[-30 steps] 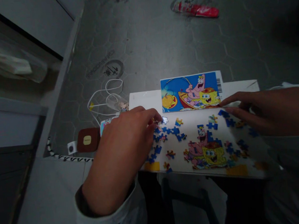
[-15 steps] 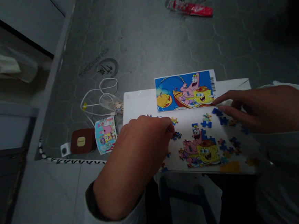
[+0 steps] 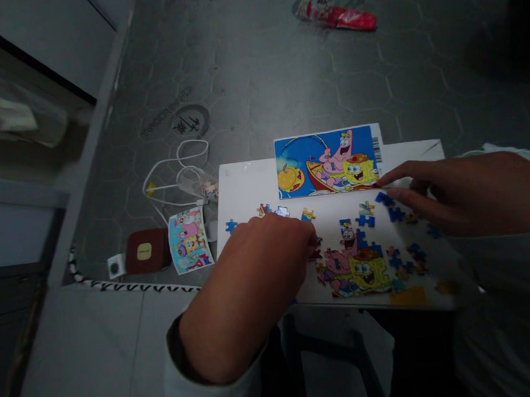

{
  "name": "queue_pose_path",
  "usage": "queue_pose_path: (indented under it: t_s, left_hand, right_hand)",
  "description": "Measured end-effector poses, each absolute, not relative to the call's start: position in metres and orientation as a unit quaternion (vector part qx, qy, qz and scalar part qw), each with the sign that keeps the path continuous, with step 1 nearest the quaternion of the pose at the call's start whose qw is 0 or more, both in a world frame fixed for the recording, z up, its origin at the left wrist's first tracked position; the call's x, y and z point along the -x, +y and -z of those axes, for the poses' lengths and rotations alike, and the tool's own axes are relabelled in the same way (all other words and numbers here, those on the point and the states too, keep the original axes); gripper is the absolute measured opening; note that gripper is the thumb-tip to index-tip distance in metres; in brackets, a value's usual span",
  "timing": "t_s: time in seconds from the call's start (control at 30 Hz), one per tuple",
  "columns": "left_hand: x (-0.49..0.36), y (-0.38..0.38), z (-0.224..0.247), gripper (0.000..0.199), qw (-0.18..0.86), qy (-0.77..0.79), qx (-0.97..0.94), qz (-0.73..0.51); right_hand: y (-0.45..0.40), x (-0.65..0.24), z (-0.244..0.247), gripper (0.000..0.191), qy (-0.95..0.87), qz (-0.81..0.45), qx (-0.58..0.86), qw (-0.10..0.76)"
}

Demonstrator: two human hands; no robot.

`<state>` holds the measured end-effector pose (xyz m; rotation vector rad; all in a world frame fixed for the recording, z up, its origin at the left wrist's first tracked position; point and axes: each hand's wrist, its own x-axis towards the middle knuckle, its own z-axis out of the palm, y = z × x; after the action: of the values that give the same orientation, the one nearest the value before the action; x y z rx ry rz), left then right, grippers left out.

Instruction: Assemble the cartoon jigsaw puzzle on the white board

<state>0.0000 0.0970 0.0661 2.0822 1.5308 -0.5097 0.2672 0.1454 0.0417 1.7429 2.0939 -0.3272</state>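
Observation:
My left hand [image 3: 273, 253] reaches over the white board [image 3: 245, 181] with its fingers pinched, and a small dark puzzle piece [image 3: 315, 254] shows at the fingertips, largely hidden. Just right of them lies a partly joined jigsaw puzzle [image 3: 362, 267] with a pink starfish and a yellow sponge figure. My right hand [image 3: 457, 195] has thumb and index finger apart, the index tip at the lower right corner of the picture card [image 3: 326, 163]. Beneath the right thumb lies a loose blue piece [image 3: 385, 199]. Other loose pieces [image 3: 407, 260] lie right of the joined part.
Left of the board, on the grey mat [image 3: 247, 90], are a smaller picture card [image 3: 189, 238], a brown box [image 3: 147, 250], a white cable [image 3: 153, 170] and a clear bag [image 3: 206, 188]. A red wrapper [image 3: 337, 16] lies farther off. A stool [image 3: 327, 346] stands below the board.
My left hand has moved slightly right and toward me, closer to the joined puzzle, with the dark piece at its fingertips. Loose pieces behind it are uncovered. My right hand has barely moved.

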Motion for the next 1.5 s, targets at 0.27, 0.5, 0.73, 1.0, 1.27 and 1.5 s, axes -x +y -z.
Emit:
queue_pose_path:
  t_s: [0.27, 0.5, 0.73, 1.0, 1.27, 1.5]
  left_hand:
    - [0.001, 0.096, -0.062, 0.031, 0.293, 0.553, -0.754, 0.201]
    - [-0.002, 0.102, -0.059, 0.032, 0.265, 0.578, -0.754, 0.166]
    - [-0.003, 0.101, -0.064, 0.032, 0.260, 0.569, -0.763, 0.162]
    - [-0.001, 0.097, -0.068, 0.033, 0.285, 0.532, -0.782, 0.154]
    - [0.000, 0.091, -0.072, 0.033, 0.319, 0.476, -0.807, 0.143]
    - [0.003, 0.093, -0.070, 0.033, 0.308, 0.461, -0.822, 0.130]
  right_hand:
    - [0.144, -0.266, -0.044, 0.065, 0.758, 0.135, -0.618, 0.159]
    - [0.142, -0.270, -0.040, 0.062, 0.764, 0.168, -0.609, 0.131]
    - [0.140, -0.273, -0.037, 0.058, 0.770, 0.164, -0.608, 0.108]
    - [0.139, -0.273, -0.037, 0.058, 0.779, 0.142, -0.600, 0.112]
    - [0.141, -0.263, -0.048, 0.059, 0.760, 0.136, -0.614, 0.162]
    - [0.144, -0.254, -0.052, 0.054, 0.733, 0.138, -0.635, 0.203]
